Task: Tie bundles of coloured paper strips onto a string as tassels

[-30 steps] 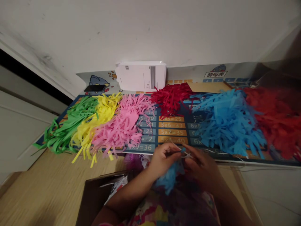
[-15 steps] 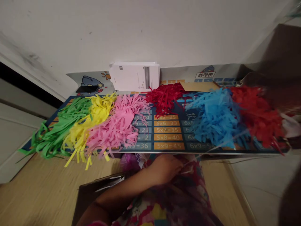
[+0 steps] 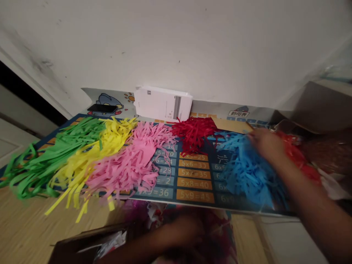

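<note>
**Figure 1.** My right hand [image 3: 265, 143] lies at the upper edge of a heap of thin blue paper strips [image 3: 249, 172], its fingers loosely together; blur hides whether they pinch any strip. My left hand [image 3: 184, 231], dark and blurred, sits low over my multicoloured patterned clothing [image 3: 220, 234]; I cannot tell whether it is open or closed. The blue heap is 1 of 6 on a dark blue multiplication-table mat [image 3: 195, 183] printed with sums such as 5x9=45. To its left lie a dark red paper heap [image 3: 194, 134], a pink paper heap [image 3: 129, 161], a yellow paper heap [image 3: 82, 165] and a green paper heap [image 3: 46, 157]; to its right lies a bright red paper heap [image 3: 298, 146]. A white paper stack [image 3: 163, 103] and a black smartphone [image 3: 101, 108] lie at the mat's far edge. A brown cardboard box [image 3: 82, 244] sits at lower left.
</note>
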A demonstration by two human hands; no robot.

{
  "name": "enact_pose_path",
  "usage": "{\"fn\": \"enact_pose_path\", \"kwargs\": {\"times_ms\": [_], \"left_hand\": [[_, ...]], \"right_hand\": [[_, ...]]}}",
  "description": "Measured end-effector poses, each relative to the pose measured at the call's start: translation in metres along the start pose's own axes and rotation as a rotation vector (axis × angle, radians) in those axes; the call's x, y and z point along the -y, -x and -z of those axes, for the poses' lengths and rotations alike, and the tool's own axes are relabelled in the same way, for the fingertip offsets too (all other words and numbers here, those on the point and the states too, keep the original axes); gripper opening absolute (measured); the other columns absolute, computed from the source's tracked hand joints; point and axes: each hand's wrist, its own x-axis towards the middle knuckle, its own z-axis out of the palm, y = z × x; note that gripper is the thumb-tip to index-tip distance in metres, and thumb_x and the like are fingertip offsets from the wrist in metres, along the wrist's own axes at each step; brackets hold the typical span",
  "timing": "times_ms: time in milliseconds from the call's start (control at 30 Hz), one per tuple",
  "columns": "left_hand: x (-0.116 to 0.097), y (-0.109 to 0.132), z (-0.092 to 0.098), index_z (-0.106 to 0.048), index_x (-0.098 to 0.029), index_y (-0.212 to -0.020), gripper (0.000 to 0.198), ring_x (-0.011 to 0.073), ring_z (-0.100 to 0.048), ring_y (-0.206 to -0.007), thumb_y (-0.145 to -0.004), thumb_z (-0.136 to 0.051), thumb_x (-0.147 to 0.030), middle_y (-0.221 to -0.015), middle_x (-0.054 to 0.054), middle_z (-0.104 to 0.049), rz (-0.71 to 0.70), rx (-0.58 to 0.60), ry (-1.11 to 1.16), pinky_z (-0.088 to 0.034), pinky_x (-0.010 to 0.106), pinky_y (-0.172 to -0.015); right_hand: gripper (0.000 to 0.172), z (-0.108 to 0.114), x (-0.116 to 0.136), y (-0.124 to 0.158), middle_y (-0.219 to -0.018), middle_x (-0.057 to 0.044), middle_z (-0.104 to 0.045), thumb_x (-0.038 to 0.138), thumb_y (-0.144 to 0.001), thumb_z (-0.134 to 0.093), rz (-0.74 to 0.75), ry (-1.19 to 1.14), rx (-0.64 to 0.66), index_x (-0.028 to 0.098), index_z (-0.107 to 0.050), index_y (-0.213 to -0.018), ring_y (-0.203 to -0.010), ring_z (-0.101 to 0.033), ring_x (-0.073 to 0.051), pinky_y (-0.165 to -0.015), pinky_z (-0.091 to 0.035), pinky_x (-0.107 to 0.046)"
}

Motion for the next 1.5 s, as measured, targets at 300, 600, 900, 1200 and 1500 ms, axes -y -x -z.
{"fn": "enact_pose_path", "kwargs": {"times_ms": [300, 600, 900, 1200, 1500], "left_hand": [[-0.015, 0.047, 0.077, -0.076, -0.035, -0.101, 0.019, 0.0169, -0.071, -0.084, -0.091, -0.059, -0.033, -0.092, -0.003, -0.077, -0.028, -0.037, 0.046, -0.052, 0.023, -0.074], [0.014, -0.075, 0.246, -0.07, -0.018, -0.108, 0.025, 0.0251, -0.063, -0.106, -0.095, -0.051, -0.03, -0.111, 0.012, -0.07, 0.23, -0.358, -0.579, -0.047, 0.038, -0.094], [0.099, -0.125, 0.268, -0.068, -0.011, -0.112, 0.029, 0.0326, -0.058, -0.112, -0.093, -0.047, -0.016, -0.115, 0.021, -0.067, 0.603, -0.485, -0.655, -0.043, 0.051, -0.092], [0.109, -0.126, 0.273, -0.072, -0.012, -0.11, 0.032, 0.033, -0.056, -0.111, -0.092, -0.046, -0.02, -0.114, 0.02, -0.069, 0.583, -0.432, -0.721, -0.039, 0.052, -0.096], [0.112, -0.125, 0.273, -0.073, -0.013, -0.108, 0.031, 0.0329, -0.056, -0.111, -0.089, -0.051, -0.025, -0.114, 0.018, -0.069, 0.557, -0.444, -0.677, -0.037, 0.055, -0.099]], "right_hand": [[0.032, -0.098, 0.114, -0.078, -0.108, -0.016, -0.072, 0.017, -0.093, -0.043, 0.125, -0.017, 0.235, 0.013, -0.071, -0.107, -0.104, -0.065, -0.024, -0.092, -0.046, -0.03], [0.051, -0.109, 0.085, -0.078, -0.143, -0.018, -0.053, 0.026, -0.082, -0.063, 0.258, 0.116, 0.325, 0.011, -0.058, -0.13, -0.128, -0.051, -0.026, -0.102, -0.04, -0.031], [0.035, -0.107, 0.085, -0.109, -0.117, -0.021, -0.065, 0.02, -0.096, -0.042, 0.377, 0.216, 0.223, 0.013, -0.064, -0.121, -0.109, -0.057, -0.029, -0.093, -0.034, -0.041], [0.034, -0.109, 0.052, -0.121, -0.115, -0.026, -0.066, 0.012, -0.094, -0.039, 0.297, 0.188, 0.24, 0.007, -0.071, -0.107, -0.111, -0.056, -0.032, -0.095, -0.032, -0.045], [0.037, -0.067, 0.056, -0.124, -0.124, -0.013, -0.067, 0.022, -0.086, -0.056, 0.338, 0.026, 0.325, 0.017, -0.065, -0.121, -0.106, -0.061, -0.024, -0.088, -0.043, -0.029]]}}
